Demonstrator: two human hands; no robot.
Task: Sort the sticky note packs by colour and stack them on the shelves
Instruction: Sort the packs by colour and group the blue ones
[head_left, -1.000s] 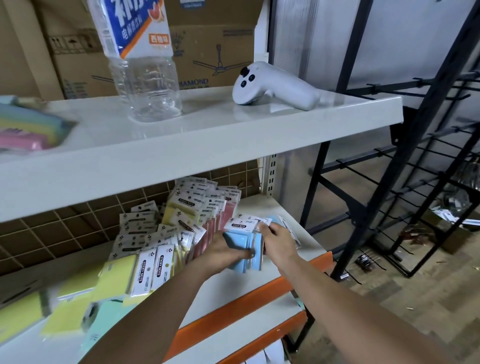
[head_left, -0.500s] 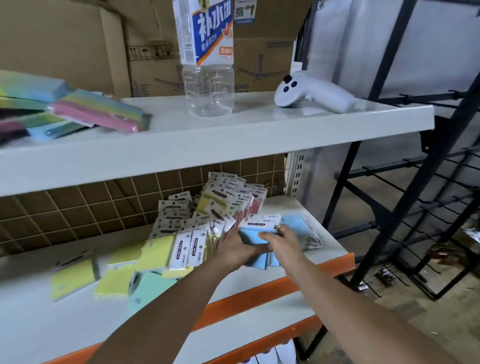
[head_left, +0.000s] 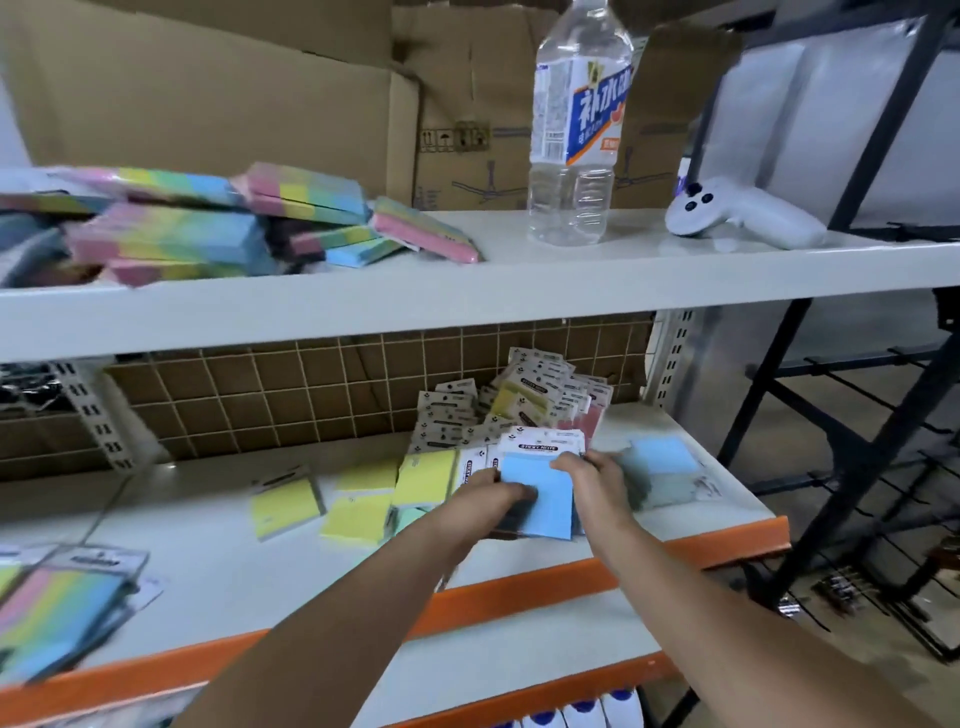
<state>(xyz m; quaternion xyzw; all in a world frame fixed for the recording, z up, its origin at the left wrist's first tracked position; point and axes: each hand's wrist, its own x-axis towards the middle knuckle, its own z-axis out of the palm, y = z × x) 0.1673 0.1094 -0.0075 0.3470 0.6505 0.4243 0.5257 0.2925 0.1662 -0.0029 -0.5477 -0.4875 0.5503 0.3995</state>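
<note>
A bundle of blue sticky note packs (head_left: 540, 493) stands on the lower shelf (head_left: 218, 561), held from both sides. My left hand (head_left: 488, 496) grips its left edge and my right hand (head_left: 597, 475) grips its top right edge. Behind it leans a pile of mixed packs (head_left: 524, 410) with white header cards, some yellow and pink. Yellow packs (head_left: 363, 499) lie flat to the left. More blue packs (head_left: 662, 457) lie to the right of my right hand. Rainbow multi-colour packs (head_left: 218, 228) are heaped on the upper shelf (head_left: 467, 291).
A clear water bottle (head_left: 571, 156) and a white controller (head_left: 743, 218) stand on the upper shelf's right part. Another rainbow pack (head_left: 57, 608) lies at the lower shelf's left edge. Cardboard boxes (head_left: 260, 93) fill the back. A black wire rack (head_left: 857, 415) stands to the right.
The view has swung left and up, bringing the rainbow packs into sight. Both hands stay on the blue bundle, which now stands flatter against the pile.
</note>
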